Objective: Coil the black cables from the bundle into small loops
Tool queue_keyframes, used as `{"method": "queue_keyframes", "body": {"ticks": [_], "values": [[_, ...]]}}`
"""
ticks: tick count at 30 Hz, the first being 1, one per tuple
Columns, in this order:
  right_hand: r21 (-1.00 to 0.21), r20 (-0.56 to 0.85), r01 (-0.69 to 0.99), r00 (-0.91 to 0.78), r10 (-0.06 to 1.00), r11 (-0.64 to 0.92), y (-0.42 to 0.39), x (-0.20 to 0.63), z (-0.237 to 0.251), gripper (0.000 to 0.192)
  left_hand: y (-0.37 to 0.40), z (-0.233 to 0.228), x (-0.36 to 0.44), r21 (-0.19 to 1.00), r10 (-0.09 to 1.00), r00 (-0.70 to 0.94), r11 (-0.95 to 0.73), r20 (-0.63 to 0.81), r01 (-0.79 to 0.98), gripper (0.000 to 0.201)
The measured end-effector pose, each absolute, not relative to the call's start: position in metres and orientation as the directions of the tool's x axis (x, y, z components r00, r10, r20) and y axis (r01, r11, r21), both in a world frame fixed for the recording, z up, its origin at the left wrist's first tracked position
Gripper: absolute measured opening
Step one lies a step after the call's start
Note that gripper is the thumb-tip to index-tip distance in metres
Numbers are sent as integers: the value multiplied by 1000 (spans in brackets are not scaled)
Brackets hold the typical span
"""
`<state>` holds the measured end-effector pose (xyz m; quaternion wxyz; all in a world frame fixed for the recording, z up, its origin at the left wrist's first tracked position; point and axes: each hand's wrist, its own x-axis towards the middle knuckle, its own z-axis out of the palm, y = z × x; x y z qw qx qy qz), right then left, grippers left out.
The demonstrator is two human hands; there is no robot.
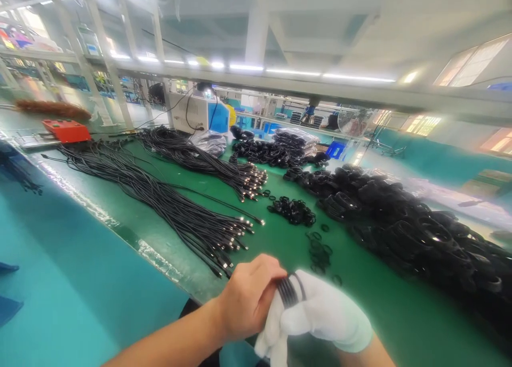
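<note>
Clasping a black coil (287,294)

Held in the closed grip of bare left hand (252,292) and gloved right hand (322,309), at the green worktop (280,245). Near small black rings (292,210), with cables (160,196) leftward and a dark heap (420,241) rightward.

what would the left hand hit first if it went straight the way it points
Probably the coiled black cable in the gloved right hand; the left hand seems to touch it, though depth is unclear.

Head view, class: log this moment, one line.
bare left hand; touching black coiled cable; white-gloved right hand; gripping coil; black cables on green tabletop
</note>
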<state>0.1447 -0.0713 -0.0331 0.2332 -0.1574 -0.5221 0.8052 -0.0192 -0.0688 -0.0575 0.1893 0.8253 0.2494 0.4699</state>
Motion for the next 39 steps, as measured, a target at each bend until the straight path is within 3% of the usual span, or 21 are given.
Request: {"method": "queue_keyframes", "body": {"ticks": [2, 7, 11, 13, 15, 18, 22, 25, 29, 31, 33, 37, 39], "values": [[-905, -5, -228, -839, 544, -360, -72, 144, -31, 21, -70, -56, -18, 513, 570, 405, -821, 714, 250, 25], [-902, -9, -229, -837, 547, -365, -72, 143, -31, 24, -68, -56, -21, 561, 616, 476, -782, 628, 272, 20], [-929, 3, -205, -837, 547, -309, -72, 142, -24, 26, -66, -55, -23, 510, 565, 447, -823, 694, 248, 23], [-937, 11, -195, -846, 533, -290, -72, 141, -19, 30, -66, -51, -24, 544, 598, 436, -799, 673, 256, 27], [-948, -1, -161, -862, 507, -276, -71, 141, -18, 35, -66, -44, -25, 594, 631, 511, -761, 584, 261, 33], [-954, -28, -115, -886, 464, -276, -72, 140, -19, 39, -63, -35, -26, 586, 575, 641, -777, 509, 231, 33], [-954, 3, -163, -845, 534, -253, -78, 140, -21, 39, -57, -33, -24, 509, 516, 628, -834, 582, 214, 23], [-987, 18, -114, -783, 622, -116, -82, 146, -20, 45, -54, -32, -25, 473, 475, 636, -860, 608, 191, 23], [-997, 60, -64, -494, 867, 32, -76, 165, -18, 47, -50, -25, -30, 505, 525, 588, -836, 615, 217, 24], [-992, 92, -108, -339, 936, 58, -71, 172, -17, 49, -47, -20, -32, 533, 588, 562, -797, 581, 284, 24], [-990, 115, -119, -307, 945, 82, -70, 173, -16, 52, -44, -17, -32, 550, 641, 563, -757, 522, 352, 26], [-1000, 18, -5, -442, 897, 17, -71, 156, -15, 60, -39, -14, -29, 573, 685, 601, -708, 412, 414, 27], [-998, -17, -38, -513, 858, -43, -70, 147, -16, 58, -38, -12, -28, 592, 689, 616, -694, 382, 409, 27]]}}
